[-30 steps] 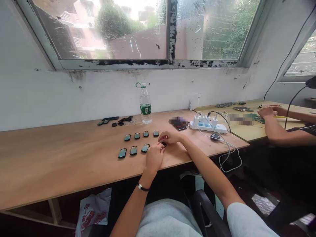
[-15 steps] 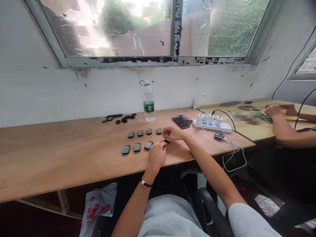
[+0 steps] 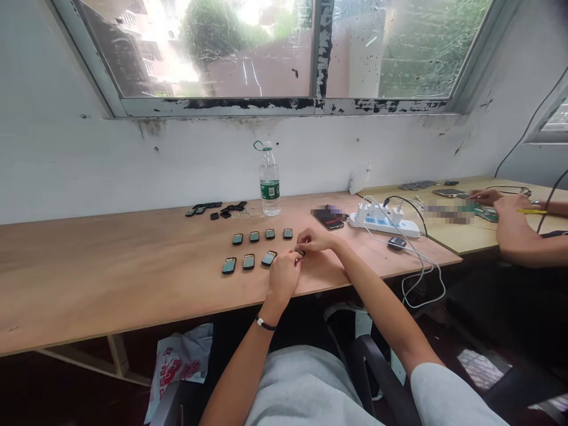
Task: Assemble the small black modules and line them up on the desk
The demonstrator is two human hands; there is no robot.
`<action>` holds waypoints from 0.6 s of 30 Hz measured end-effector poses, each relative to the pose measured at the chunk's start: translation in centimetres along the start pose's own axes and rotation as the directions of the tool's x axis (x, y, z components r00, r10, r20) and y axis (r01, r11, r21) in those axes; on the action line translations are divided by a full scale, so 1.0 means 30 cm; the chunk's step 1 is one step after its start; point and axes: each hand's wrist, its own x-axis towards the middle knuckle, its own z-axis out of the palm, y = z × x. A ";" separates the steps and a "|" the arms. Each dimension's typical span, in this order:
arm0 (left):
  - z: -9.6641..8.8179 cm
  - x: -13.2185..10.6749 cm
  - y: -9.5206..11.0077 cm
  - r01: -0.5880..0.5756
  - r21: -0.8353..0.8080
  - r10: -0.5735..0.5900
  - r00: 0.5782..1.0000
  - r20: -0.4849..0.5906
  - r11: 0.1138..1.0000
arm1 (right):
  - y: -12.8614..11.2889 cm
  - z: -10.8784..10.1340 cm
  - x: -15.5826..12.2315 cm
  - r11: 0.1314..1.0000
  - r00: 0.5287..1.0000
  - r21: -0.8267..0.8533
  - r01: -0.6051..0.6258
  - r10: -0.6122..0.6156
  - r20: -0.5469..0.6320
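My left hand (image 3: 285, 273) is closed around a small black device (image 3: 300, 252) just above the table, mostly covered by the fingers. My right hand (image 3: 316, 239) meets it from the right, its thumb and fingertips pinched together at the device's edge; what sits between them is too small to make out. Left of my hands, small black devices with grey-green screens lie face up in two rows. The front row includes a slightly turned one (image 3: 268, 258) and an upright one (image 3: 248, 261); the nearest in the back row (image 3: 288, 234) lies beside my right fingertips.
Dark loose parts (image 3: 228, 210) lie near the wall, beside a water bottle (image 3: 270, 189). Rightward are a dark phone-like device (image 3: 331, 219), a white power strip (image 3: 386, 225) with trailing cables and a small grey device (image 3: 396, 243). Another person's hands (image 3: 506, 204) work at the adjoining table.
My right fingertips have come down closer to the device in my left hand, and the hands now touch or nearly touch. The view has shifted slightly. The other person's hands have spread apart.
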 end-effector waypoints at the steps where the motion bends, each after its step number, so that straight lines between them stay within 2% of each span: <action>1: 0.000 0.000 0.001 -0.004 -0.005 0.004 1.000 -0.001 1.000 | 0.000 -0.004 -0.001 1.000 1.000 -0.017 0.000 0.000 0.002; 11: -0.003 0.000 0.009 -0.050 -0.055 0.050 0.999 -0.015 0.997 | 0.037 0.011 0.010 0.998 0.998 -0.020 0.068 -0.067 0.018; 16: 0.000 -0.005 0.002 -0.050 -0.051 0.048 0.998 -0.035 0.997 | 0.037 0.017 0.015 0.997 0.994 0.003 0.071 -0.071 -0.078; 18: -0.001 -0.005 -0.001 -0.048 -0.051 0.046 0.998 -0.041 0.998 | 0.032 0.019 0.016 0.996 0.993 0.011 0.087 -0.086 -0.083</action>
